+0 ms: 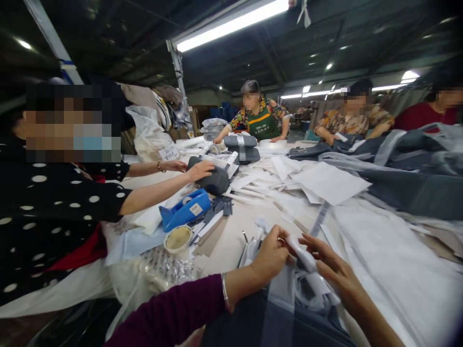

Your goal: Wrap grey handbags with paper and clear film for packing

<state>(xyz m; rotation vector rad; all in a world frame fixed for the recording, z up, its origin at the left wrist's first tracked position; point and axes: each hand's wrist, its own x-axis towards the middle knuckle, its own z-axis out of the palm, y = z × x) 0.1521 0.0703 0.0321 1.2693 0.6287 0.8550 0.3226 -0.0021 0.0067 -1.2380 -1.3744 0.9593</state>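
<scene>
Nearest, a dark grey fabric bundle (242, 320) is seen at the near side of the desk (235, 243), crossed by a translucent band (280, 306). Clear straps (307, 291) are heaped on it, beneath the hands. Above the bundle, a white rolled strip (303, 255) is pinched between the thumb and fingers of the left hand (269, 255), whose wrist is ringed by a silvery bracelet (224, 289) below a purple sleeve (173, 313). The strip's other side is met by the right hand (334, 270), its fingers held spread; whether any grip is applied there cannot be told.

To the right, the desk is covered by white sheeting (394, 260). To the left, a round tub (178, 239) is placed just beside flat grey-brown strips (211, 236), and a blue tape dispenser (186, 210) is set behind them. Past the dispenser, a dark rounded bundle (215, 180) is handled by a co-worker in a polka-dot top (72, 207). White sheets (331, 183) are strewn across the middle.

At the far side, banded grey bundles (242, 149) are stacked before a co-worker in a green apron (265, 124); farther right, dark fabric is handled by a co-worker in a patterned top (356, 118).
</scene>
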